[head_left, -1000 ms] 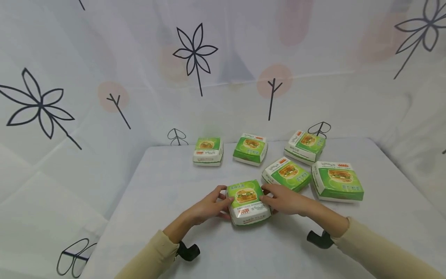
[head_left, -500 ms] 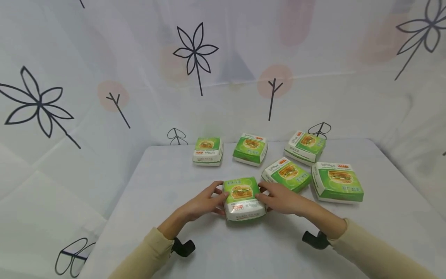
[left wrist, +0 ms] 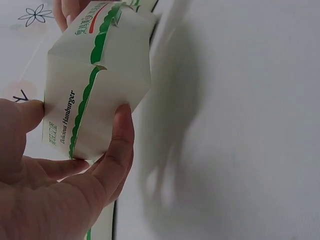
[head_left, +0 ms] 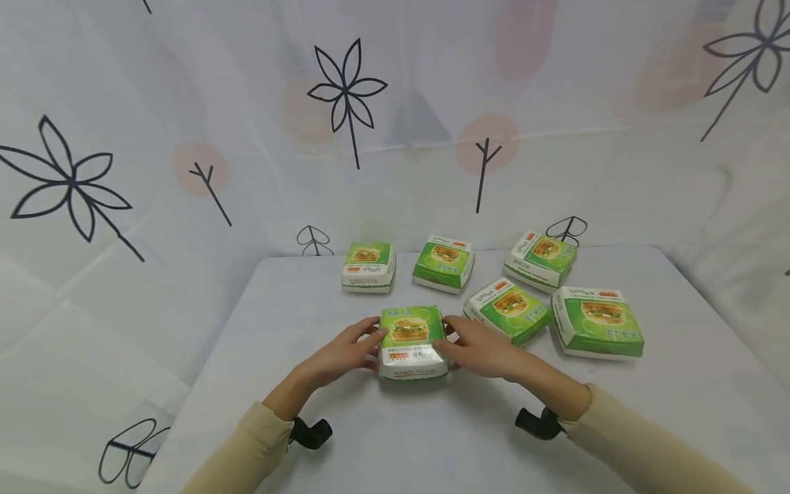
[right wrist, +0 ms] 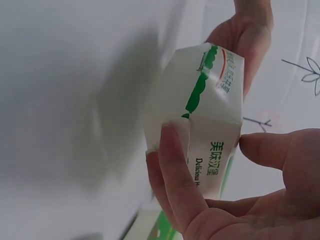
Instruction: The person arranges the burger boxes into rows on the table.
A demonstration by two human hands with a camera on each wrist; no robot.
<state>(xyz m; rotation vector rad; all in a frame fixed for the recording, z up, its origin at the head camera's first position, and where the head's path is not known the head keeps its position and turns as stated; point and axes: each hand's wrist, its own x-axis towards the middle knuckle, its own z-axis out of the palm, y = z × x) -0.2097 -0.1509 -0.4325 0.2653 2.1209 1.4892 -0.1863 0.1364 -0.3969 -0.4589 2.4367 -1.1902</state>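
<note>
A green and white hamburger box (head_left: 412, 343) with a burger picture on its lid is held between both hands, closed and lid up. My left hand (head_left: 347, 351) grips its left side, thumb at the lid's edge and fingers curled under the lower side, as the left wrist view shows on the box's side wall (left wrist: 75, 100). On the opposite side my right hand (head_left: 483, 346) grips it the same way, with thumb and fingers against the side wall (right wrist: 210, 150) in the right wrist view. A shadow below suggests the box is raised off the white table (head_left: 395, 439).
Two matching boxes stand at the back, a left one (head_left: 368, 267) and a middle one (head_left: 444, 264). Farther right are a back box (head_left: 540, 261), a tilted box (head_left: 507, 310) close behind my right hand, and a larger-looking box (head_left: 597, 322). A patterned cloth (head_left: 395, 192) hangs behind.
Both hands have carried the hamburger box to the left and slightly away from me, turning it so its front edge lies straighter. The other boxes have stayed put.
</note>
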